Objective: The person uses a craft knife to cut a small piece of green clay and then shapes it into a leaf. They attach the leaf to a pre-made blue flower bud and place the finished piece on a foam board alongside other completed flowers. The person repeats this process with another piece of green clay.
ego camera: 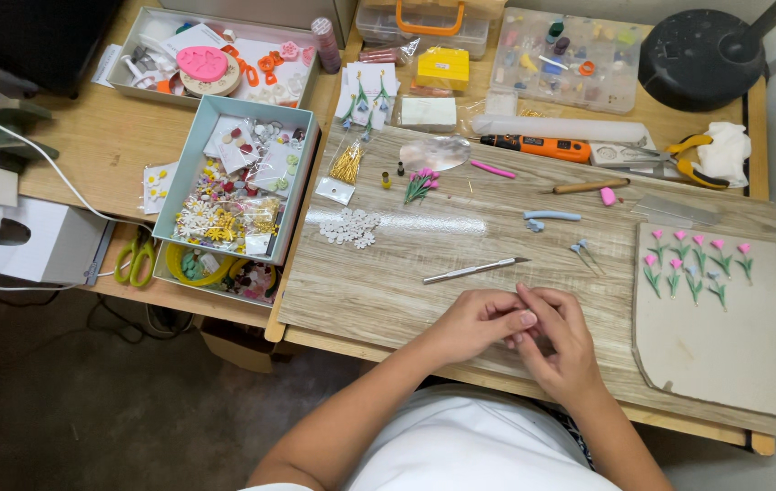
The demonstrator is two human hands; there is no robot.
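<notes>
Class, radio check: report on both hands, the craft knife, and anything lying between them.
Left hand and right hand pressed together at the board's near edge; contents hidden. Knife untouched, just beyond them. Nothing between.

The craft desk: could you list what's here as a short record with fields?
Surface: wood-grain board
Left hand: fingertips meet the right hand's; anything pinched is too small to tell
Right hand: touching the left
Nearest tool: metal craft knife
Right side: card with small pink tulips
Left side: teal box of tiny flowers
</notes>
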